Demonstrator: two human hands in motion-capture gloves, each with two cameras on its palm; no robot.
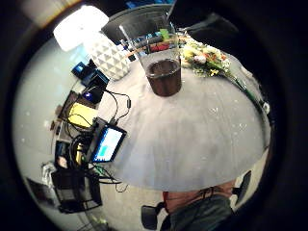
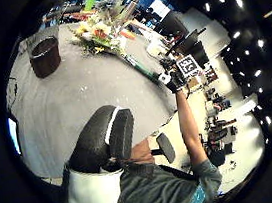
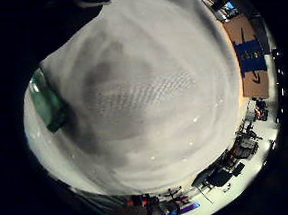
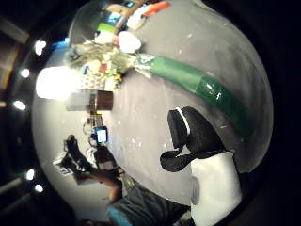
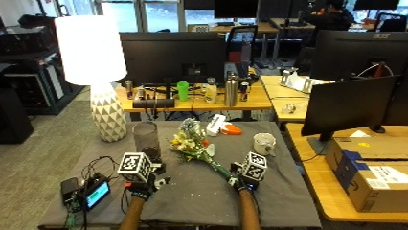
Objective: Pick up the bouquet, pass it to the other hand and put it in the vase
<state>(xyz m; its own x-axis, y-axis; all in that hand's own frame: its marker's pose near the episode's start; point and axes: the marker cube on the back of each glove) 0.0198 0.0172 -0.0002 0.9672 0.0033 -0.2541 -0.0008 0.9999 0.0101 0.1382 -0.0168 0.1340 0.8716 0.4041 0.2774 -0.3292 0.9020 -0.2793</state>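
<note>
Outside view: bouquet (image 5: 191,143) flat on grey surface (image 5: 280,191) beside vase (image 5: 146,139); right hand (image 5: 242,182) at its stem end, left hand (image 5: 141,184) apart. Right thumb view: green-wrapped stem under palm. Can't tell either hand's fingers

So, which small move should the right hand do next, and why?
Probably lower and curl its fingers round the green wrapped stem. The bouquet lies on the grey table, the right hand is at the stem's end, and its fingers hold nothing.
</note>
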